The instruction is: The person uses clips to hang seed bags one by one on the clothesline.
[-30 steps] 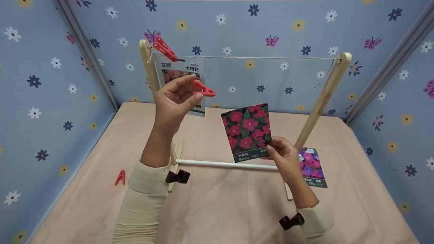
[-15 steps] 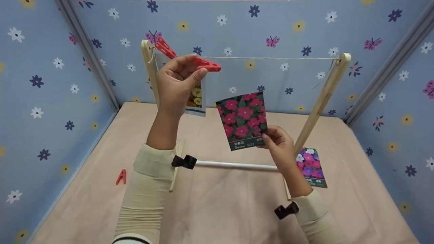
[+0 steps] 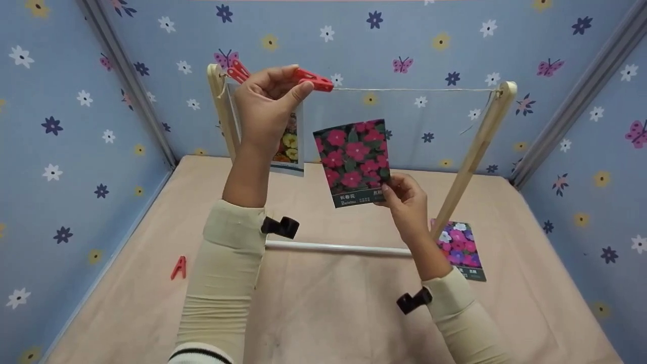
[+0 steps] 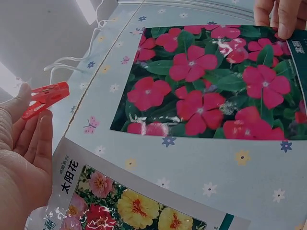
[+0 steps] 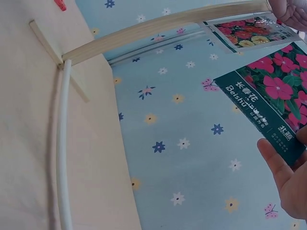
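Note:
My left hand pinches a red clothespin between thumb and fingers, close to the string. In the left wrist view the clothespin stands apart from the string. With its thumb and fingers, my right hand holds a seed packet with pink flowers by its lower right corner, below the string and upright with a slight tilt. Behind the left hand hangs another seed packet with yellow flowers, under a second red clothespin; the left hand covers much of it.
Two wooden posts carry the string, joined low down by a white rod. A loose red clothespin lies on the cloth-covered table at left. A packet with purple and pink flowers lies by the right post.
My left hand has risen with its clothespin from below the string to its height. The right hand has lifted the pink-flower packet up and a little to the left.

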Demonstrator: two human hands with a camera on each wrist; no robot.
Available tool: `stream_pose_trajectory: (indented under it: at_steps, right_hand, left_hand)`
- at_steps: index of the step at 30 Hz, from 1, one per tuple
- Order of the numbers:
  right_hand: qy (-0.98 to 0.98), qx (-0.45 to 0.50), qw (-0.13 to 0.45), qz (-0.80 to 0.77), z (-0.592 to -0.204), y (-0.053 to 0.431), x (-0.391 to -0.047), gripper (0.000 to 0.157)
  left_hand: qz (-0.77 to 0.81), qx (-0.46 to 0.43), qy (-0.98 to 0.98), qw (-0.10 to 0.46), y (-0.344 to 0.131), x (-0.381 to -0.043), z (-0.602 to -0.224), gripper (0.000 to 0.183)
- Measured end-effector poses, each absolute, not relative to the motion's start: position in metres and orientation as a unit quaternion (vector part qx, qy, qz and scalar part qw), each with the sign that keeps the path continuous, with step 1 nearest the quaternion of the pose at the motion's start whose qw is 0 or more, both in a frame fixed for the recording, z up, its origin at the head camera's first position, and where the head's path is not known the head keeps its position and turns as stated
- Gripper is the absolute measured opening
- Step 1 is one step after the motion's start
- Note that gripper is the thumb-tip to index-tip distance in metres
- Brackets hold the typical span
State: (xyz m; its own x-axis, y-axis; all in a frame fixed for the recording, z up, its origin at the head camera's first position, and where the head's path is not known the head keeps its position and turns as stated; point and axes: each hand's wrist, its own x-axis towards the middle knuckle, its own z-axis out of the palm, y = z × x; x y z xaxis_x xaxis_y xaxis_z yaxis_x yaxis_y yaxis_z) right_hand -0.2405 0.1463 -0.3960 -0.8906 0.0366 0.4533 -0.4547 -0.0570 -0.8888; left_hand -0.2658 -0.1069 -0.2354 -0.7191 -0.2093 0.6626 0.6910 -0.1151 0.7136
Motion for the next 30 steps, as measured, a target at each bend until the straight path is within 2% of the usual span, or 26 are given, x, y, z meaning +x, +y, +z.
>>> stream_pose_trajectory:
  at_steps: [15, 22, 30]
  right_hand:
    - [-0.646, 0.147, 0.231, 0.713, -0.388, 0.126, -0.255, 0.014]
    - [-0.638, 0.152, 0.248, 0.713, -0.383, 0.117, -0.260, 0.012]
    - [-0.626, 0.143, 0.256, 0.723, -0.384, 0.112, -0.262, 0.011]
  left_hand:
    - [-0.693, -0.205, -0.611, 0.324, -0.101, -0.272, -0.229, 0.016]
    - [-0.664, -0.205, -0.629, 0.348, -0.099, -0.273, -0.227, 0.016]
    - [-0.663, -0.201, -0.645, 0.324, -0.097, -0.273, -0.230, 0.015]
